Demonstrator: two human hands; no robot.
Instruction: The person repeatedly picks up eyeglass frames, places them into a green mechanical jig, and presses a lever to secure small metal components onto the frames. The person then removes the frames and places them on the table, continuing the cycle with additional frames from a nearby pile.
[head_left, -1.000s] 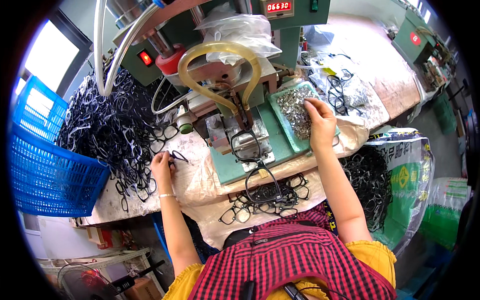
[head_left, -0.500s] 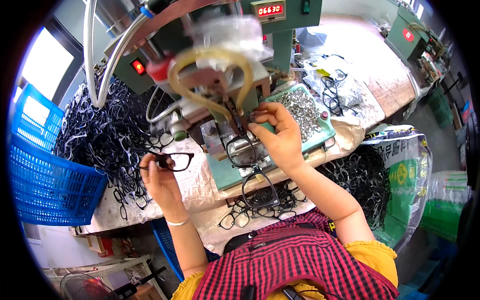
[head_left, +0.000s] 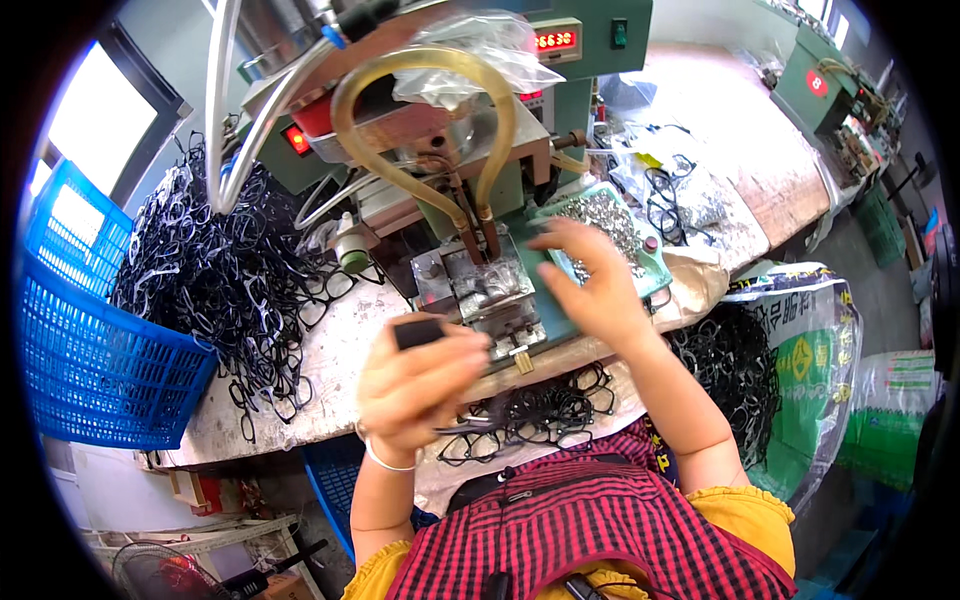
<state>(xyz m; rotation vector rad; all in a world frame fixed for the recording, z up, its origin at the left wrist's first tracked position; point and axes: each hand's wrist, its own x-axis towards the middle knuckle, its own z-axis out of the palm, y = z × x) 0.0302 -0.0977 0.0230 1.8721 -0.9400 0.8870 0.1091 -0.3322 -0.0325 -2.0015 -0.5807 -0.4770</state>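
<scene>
Left hand (head_left: pixel 415 385) curled, grip too blurred to tell, right hand (head_left: pixel 598 290) spread near tray (head_left: pixel 657 272) at two o'clock, frames (head_left: pixel 215 270) heaped at nine

Room btwn eyeglass pile (head_left: pixel 225 270) & L hand (head_left: pixel 425 385); hose (head_left: pixel 345 110) obstructs behind fixture (head_left: pixel 495 290).

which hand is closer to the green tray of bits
Right: the right hand partly hides the green tray, though contact is unclear; the left hand is farther off, to the tray's lower left in view.
</scene>
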